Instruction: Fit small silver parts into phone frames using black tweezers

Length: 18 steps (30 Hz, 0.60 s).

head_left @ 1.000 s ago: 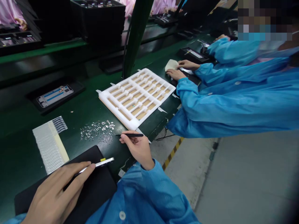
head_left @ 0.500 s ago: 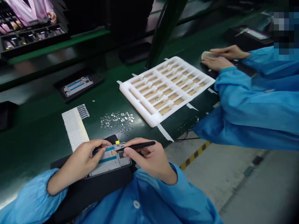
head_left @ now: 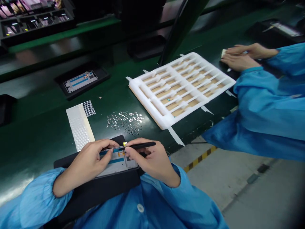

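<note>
My left hand [head_left: 89,160] grips the left end of a phone frame [head_left: 118,161] that rests tilted on a black pad [head_left: 100,187] at the table's near edge. My right hand [head_left: 152,160] pinches black tweezers [head_left: 139,146], their tip touching the frame's top edge next to a small yellow tab [head_left: 125,143]. Just beyond the frame lies a scatter of tiny silver parts [head_left: 125,120] on the green belt.
A white foam tray [head_left: 182,87] with slotted rows sits taped to the belt. A white label strip [head_left: 79,125] lies at left, another phone frame on a black pad [head_left: 81,80] farther back. A co-worker in blue sleeves [head_left: 267,95] presses both hands [head_left: 240,56] on something at right.
My left hand brought the phone frame down flat onto the pad, and my right hand moved the tweezers from the silver parts to the frame's top edge. The view shifted left.
</note>
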Motion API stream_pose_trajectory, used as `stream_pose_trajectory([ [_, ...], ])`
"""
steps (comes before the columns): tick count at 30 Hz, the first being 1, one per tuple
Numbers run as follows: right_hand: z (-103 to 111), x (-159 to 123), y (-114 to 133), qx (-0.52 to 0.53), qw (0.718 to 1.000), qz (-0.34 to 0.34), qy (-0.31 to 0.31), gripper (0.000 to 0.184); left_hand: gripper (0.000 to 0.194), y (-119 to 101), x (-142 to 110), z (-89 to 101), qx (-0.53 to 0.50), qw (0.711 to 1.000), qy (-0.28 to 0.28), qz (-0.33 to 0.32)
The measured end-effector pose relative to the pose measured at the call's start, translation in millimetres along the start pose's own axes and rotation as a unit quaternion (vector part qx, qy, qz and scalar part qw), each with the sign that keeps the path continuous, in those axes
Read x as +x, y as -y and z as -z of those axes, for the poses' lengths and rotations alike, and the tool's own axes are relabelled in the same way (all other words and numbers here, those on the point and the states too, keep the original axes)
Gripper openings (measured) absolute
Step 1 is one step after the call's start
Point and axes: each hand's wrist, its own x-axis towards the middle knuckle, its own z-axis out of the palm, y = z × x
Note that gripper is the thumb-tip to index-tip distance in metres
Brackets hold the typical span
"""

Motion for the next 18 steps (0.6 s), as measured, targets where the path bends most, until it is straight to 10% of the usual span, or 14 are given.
stream_pose_trajectory([
  [18, -5, -3, 2, -0.002, 1.000, 0.002, -0.031, 0.012, 0.020, -4, 2, -11.9, -0.023, 0.997, -0.074, 0.026],
])
